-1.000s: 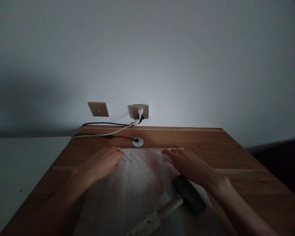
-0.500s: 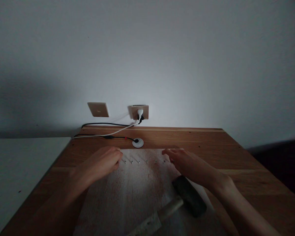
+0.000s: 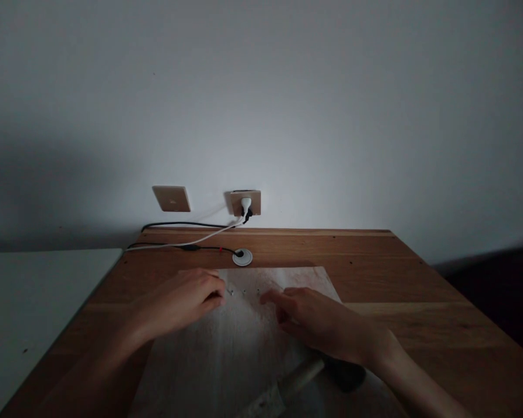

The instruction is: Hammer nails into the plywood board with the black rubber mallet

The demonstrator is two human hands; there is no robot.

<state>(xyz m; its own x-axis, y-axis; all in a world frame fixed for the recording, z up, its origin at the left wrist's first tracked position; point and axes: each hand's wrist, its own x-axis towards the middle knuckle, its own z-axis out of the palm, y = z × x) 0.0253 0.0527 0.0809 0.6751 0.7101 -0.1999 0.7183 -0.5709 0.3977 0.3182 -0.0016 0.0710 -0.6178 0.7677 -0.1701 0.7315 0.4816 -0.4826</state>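
A row of small nails (image 3: 244,292) stands in a pale, worn wooden board (image 3: 226,354). At the row's left end is my left hand (image 3: 200,293), its fingers curled in and covering the spot where another nail stood; what the fingertips grip, if anything, is hidden. My right hand (image 3: 307,319) hovers low over the row's right part. Its index finger stretches toward a nail and the thumb is apart below, with nothing visible held. A hammer (image 3: 300,376) with a dark head and light handle lies on the board, its head partly behind my right wrist.
The board rests on a brown wooden table (image 3: 387,278) against a white wall. Behind it sit a round cable grommet (image 3: 242,257), black and white cables (image 3: 196,241) and a wall socket (image 3: 246,203) with plugs. A white surface (image 3: 39,307) adjoins at left.
My right hand has moved left and nearer, from the board's far right edge to over the nails, covering some of them and part of the hammer head. My left hand has shifted slightly right.
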